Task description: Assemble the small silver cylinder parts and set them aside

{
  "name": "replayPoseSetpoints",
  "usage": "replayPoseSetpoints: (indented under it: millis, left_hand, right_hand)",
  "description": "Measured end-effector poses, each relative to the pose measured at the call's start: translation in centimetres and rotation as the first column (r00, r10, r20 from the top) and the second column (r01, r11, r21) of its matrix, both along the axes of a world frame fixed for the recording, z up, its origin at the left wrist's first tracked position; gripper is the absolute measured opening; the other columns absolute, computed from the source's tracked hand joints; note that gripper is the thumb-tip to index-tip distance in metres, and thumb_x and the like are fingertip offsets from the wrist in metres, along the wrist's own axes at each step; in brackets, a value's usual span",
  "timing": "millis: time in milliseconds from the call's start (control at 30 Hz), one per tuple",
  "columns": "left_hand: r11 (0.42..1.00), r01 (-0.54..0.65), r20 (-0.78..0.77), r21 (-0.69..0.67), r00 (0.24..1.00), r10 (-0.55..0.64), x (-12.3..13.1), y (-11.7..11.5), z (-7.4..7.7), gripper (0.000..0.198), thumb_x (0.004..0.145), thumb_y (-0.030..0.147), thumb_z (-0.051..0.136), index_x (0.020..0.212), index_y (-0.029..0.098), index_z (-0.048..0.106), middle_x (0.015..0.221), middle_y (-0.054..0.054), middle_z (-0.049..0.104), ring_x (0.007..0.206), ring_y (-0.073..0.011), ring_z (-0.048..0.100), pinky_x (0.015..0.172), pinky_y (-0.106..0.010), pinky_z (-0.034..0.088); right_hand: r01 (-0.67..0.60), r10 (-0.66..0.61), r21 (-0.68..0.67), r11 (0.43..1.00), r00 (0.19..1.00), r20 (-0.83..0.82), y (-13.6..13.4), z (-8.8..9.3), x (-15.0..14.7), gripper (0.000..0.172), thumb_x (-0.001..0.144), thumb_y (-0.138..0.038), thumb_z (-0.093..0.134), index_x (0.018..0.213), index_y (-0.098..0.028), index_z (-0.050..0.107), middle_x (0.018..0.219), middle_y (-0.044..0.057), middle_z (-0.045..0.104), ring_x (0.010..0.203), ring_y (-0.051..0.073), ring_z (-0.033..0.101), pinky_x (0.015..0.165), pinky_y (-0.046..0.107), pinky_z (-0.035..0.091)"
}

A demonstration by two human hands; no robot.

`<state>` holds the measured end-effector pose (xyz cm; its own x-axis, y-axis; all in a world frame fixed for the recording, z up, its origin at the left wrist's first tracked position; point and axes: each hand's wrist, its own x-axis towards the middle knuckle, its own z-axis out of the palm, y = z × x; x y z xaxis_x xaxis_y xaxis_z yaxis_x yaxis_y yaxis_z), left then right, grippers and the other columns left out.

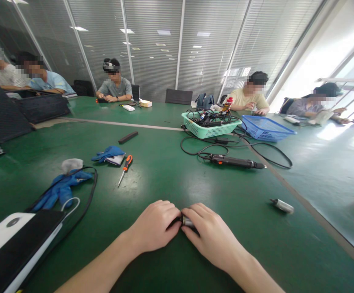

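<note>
My left hand (160, 226) and my right hand (207, 232) meet low in the middle of the view, resting at the green table. Between them is a small silver-and-black cylindrical part (186, 221). The fingers of my left hand are closed around its dark end, while those of my right hand wrap its silver end. Most of the part is hidden by my fingers, so its exact kind does not show. A similar loose silver cylinder with a dark tip (282, 206) lies to the right of my hands.
Beyond my hands lie an orange-handled screwdriver (128, 162), a corded electric screwdriver (236, 161), blue gloves (62, 189) and a dark bar (128, 137). A green basket (207, 132) of cables stands beside a blue basket (265, 132). A black-and-white device (18, 248) sits lower left. Several people work around the table.
</note>
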<state>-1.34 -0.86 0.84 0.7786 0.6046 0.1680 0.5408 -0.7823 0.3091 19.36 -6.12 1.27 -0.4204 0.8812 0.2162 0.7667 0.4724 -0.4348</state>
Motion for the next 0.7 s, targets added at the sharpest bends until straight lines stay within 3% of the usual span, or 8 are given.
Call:
replayPoseSetpoints:
  millis: [700]
  left_hand:
    - [1.0,0.0,0.002,-0.005,1.0,0.0,0.02,-0.04,-0.12,0.01,0.098,0.02,0.055,0.088,0.02,0.057,0.086,-0.002,0.063,0.082,-0.0198,0.057,0.074,-0.033,0.04]
  right_hand:
    - [0.003,-0.003,0.011,1.0,1.0,0.008,-0.04,0.19,-0.03,0.027,0.093,-0.011,0.066,0.118,-0.021,0.062,0.105,0.005,0.066,0.099,0.026,0.061,0.087,0.042,0.053]
